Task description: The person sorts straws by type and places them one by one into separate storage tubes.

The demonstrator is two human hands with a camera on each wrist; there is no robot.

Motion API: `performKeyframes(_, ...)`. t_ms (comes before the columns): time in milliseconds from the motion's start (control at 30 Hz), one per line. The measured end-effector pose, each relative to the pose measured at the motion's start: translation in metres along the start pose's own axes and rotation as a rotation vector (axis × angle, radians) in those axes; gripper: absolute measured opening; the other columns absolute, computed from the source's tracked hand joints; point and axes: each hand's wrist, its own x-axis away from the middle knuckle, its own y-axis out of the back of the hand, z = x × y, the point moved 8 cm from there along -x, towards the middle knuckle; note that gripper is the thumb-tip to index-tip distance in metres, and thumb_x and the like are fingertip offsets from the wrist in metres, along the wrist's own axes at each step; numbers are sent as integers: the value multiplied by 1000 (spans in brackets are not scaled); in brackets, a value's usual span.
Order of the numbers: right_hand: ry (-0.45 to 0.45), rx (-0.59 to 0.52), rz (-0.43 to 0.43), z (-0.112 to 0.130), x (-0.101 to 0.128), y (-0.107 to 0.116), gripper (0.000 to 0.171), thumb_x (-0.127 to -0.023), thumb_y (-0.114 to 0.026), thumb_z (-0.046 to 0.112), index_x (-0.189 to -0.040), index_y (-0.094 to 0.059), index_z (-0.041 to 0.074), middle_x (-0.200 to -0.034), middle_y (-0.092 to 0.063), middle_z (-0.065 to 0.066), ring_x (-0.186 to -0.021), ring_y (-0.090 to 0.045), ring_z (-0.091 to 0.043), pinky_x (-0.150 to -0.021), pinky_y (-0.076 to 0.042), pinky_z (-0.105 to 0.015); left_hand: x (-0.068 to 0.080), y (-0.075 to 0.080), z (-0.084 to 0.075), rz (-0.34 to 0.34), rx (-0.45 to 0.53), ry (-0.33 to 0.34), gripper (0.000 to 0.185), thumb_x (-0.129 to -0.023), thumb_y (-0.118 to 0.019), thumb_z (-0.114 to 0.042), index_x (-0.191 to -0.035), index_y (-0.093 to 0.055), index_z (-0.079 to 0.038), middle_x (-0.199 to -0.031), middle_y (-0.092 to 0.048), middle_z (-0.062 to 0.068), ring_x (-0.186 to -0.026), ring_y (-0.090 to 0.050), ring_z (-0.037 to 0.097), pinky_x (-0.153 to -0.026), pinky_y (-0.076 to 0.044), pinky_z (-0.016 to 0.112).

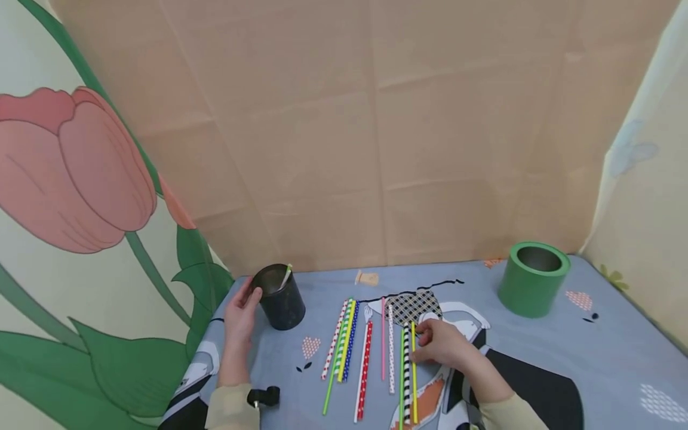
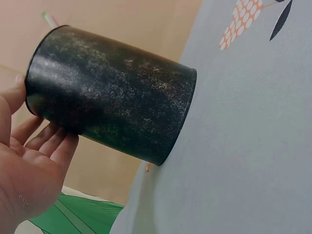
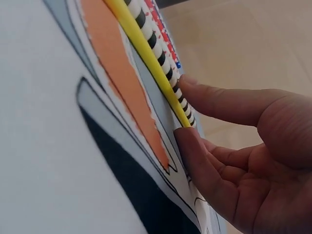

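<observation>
My left hand [image 1: 242,313] grips a black cylindrical cup [image 1: 282,301] near its rim; in the left wrist view the thumb lies at the rim and the fingers against the side wall [image 2: 112,92]. A light straw with a green tip [image 1: 286,276] leans inside the cup. My right hand [image 1: 443,345] is at the upper part of a yellow straw [image 1: 414,388]. In the right wrist view its thumb and index fingertips stand apart on either side of the yellow straw [image 3: 151,58], the index covering its far end. A black-and-white striped straw [image 1: 407,370] lies alongside, with a green straw [image 1: 401,382] next to it.
Several patterned straws lie in the middle: a blue dotted one [image 1: 350,340], a red dotted one [image 1: 365,364], a pink one [image 1: 383,340] and a white speckled one [image 1: 391,358]. A green cylindrical container [image 1: 529,286] stands at the back right. A printed blue-grey cloth [image 1: 607,370] covers the table.
</observation>
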Motion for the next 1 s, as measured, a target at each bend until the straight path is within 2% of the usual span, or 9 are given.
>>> performKeyframes(167,-13,20,-17,1,2,-1,71,-71,-102,25,-126,-65,-1,-93,-63,-7,-82,-60,-22,-69,-54,-32,-1,0,-1,-1,1,-1,64,-107,-69,-33,-163,-47,-14,-166,-46,13,-152,-43,29,-126,-31,50)
performKeyframes(467,1,36,10,3,4,0,61,-74,-97,12,-125,-66,-2,-92,-64,-8,-81,-61,-23,-70,-55,-33,-2,1,1,-7,5,-8,65,-106,-71,-33,-163,-47,-12,-165,-46,15,-152,-43,31,-126,-31,51)
performKeyframes(733,-18,43,0,0,6,-2,68,-73,-100,23,-124,-64,-3,-88,-62,-9,-74,-60,-22,-63,-52,-31,-4,1,4,-13,4,-8,64,-106,-71,-34,-162,-48,-13,-165,-47,14,-151,-44,30,-125,-32,50)
performKeyframes(1000,-21,59,7,2,7,-1,62,-74,-97,14,-125,-64,-3,-89,-63,-9,-76,-62,-22,-65,-56,-32,-1,-1,1,3,14,-14,64,-107,-70,-33,-163,-47,-14,-165,-46,14,-151,-44,29,-126,-31,48)
